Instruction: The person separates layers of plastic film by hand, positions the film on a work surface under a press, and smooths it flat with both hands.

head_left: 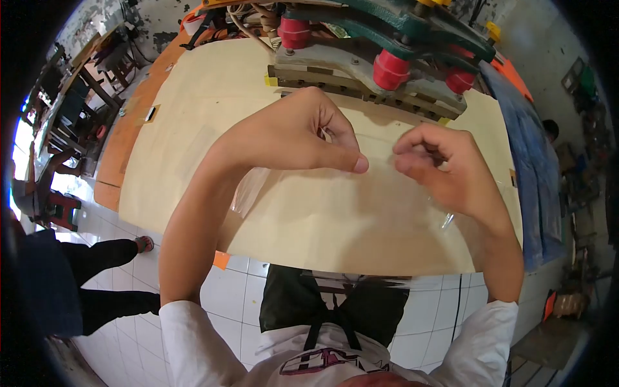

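Note:
A clear plastic sheet (250, 192) spreads over the pale tabletop, its edges showing only as glints and folds. My left hand (300, 132) is closed in a pinch, thumb against fingers, on the sheet's far edge. A short way to the right, my right hand (442, 161) is also pinched, its fingertips slightly blurred, and seems to hold the same edge. Another shiny fold of the film shows below the right wrist. Just beyond both hands stands a green press machine (361, 26) with red cylindrical mounts (391, 69) over a metal bar (342, 82).
The pale board (187, 129) covers a wooden table (138, 116). Blue plastic sheeting (516, 148) lies along the right side. Cables hang at the machine's back left. Another person's legs (109, 258) are at the left, on the white tiled floor (225, 300).

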Available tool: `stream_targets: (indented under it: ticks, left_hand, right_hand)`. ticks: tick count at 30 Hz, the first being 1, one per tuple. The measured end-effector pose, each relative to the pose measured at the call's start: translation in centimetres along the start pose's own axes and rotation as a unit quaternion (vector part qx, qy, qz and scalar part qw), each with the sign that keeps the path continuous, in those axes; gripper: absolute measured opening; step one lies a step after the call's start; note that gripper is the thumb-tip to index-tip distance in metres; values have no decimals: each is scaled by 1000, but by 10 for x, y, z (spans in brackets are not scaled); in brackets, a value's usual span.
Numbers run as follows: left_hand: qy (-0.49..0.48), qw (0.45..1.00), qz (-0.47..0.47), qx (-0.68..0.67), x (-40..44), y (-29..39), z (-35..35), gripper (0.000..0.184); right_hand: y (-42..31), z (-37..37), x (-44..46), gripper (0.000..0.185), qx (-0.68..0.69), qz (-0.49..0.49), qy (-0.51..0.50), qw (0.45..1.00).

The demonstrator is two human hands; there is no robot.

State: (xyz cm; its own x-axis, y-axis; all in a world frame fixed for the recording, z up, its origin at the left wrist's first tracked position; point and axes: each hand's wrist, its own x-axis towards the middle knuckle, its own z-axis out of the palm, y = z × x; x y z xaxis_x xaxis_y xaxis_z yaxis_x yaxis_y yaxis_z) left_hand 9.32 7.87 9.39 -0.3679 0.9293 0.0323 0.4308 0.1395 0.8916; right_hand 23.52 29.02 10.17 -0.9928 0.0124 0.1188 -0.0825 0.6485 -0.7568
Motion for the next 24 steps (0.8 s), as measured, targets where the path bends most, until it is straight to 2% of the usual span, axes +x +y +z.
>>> stream_targets:
  ticks: [2,6,11,12,14,17,21,24]
  left_hand:
    - [-5,1000,-14,0,-3,3,-3,19]
    - [1,1000,-20,-17,-10,-1,-8,16]
    - [-10,999,-42,-32,-13,5,-10,15]
    - [-6,999,-37,-19,-13,5,-10,15]
    - [-2,999,-33,-6,-13,2,-10,14]
    - [12,998,-27,-55,-13,-3,-11,15]
    - [7,999,-17,-41,-14,-7,-12,17]
    - [2,999,-19,-26,-13,-7,-12,18]
  right_hand:
    - [-7,10,9,14,57,-4,-2,998]
    - [-11,8,16,14,45,-14,-25,999]
    - [-18,9,11,18,107,27,-49,993]
    - [-18,9,11,18,107,28,-50,993]
    - [-18,9,11,29,109,34,-49,992]
    - [-15,9,11,30,113,26,-50,992]
    - [-14,8,13,27,99,25,-59,993]
    - [-16,6,18,22,40,14,-92,995]
